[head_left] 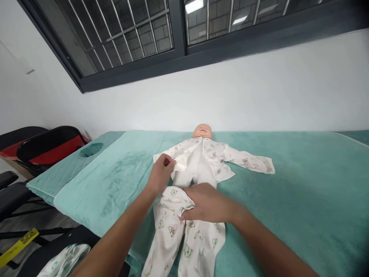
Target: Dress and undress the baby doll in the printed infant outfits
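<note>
A baby doll (202,131) lies on its back, its head toward the wall. It wears a white printed baby shirt (243,159) that is open at the front over a white body. My left hand (163,171) is closed in a pinch at the shirt's front edge on the left side. Printed baby pants (173,227) cover the doll's lower legs, and their legs hang toward me. My right hand (206,204) grips the waistband of the pants, thumb below and fingers over the top. The fingertips of my right hand are partly hidden.
A teal plush cover (302,204) lies over the bed, which has a round hole (91,150) at its left end. Black and red chairs (52,144) stand at the left. A folded white printed cloth item (65,261) lies on a dark seat at lower left. A barred window (129,34) is above.
</note>
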### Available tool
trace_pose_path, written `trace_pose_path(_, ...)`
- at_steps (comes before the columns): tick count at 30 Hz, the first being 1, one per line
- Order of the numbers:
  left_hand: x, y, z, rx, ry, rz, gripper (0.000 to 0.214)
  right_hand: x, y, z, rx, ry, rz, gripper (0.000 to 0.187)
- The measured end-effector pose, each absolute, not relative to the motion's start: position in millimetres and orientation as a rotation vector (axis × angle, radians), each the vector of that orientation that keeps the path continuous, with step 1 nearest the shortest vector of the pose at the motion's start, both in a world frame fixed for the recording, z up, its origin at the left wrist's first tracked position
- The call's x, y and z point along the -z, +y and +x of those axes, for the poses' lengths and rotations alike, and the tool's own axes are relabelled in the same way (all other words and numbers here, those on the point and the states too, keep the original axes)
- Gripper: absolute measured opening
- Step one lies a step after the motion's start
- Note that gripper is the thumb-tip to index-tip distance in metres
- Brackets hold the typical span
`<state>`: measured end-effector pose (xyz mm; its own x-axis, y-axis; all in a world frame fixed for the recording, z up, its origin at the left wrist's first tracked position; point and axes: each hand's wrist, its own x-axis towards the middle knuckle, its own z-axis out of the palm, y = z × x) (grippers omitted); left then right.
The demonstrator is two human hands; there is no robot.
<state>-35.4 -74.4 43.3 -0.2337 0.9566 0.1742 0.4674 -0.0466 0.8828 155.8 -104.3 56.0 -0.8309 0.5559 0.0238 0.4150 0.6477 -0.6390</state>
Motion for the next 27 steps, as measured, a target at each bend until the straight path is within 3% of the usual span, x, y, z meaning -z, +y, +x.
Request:
trace_pose_path(4,-26,-70,-59,-1.358,1.747,1.123,0.018,-56,-106,154,-0.887,-2.639,-0.841,0.011)
trace_pose_path(7,-18,-85,-70,-1.362,1.749,1.103,0.02,-52,-104,153,-0.868,-2.647,-0.898,0.016)
trace_pose_path(14,-39,-140,-78,-0.772,1.227,1.311,0.018,-45,-103,148,-0.785,-2.573,-1.095,0.012)
trace_pose_path(19,-43,-145,-82,-0.754,1.263,1.435,0.026,-42,-102,144,-0.835,-2.447,-1.13,0.015)
trace_pose_path(27,-27,-117,-68,-0.857,1.447,1.706,0.005,-37,-99,145,-0.871,-2.364,-1.126,0.013)
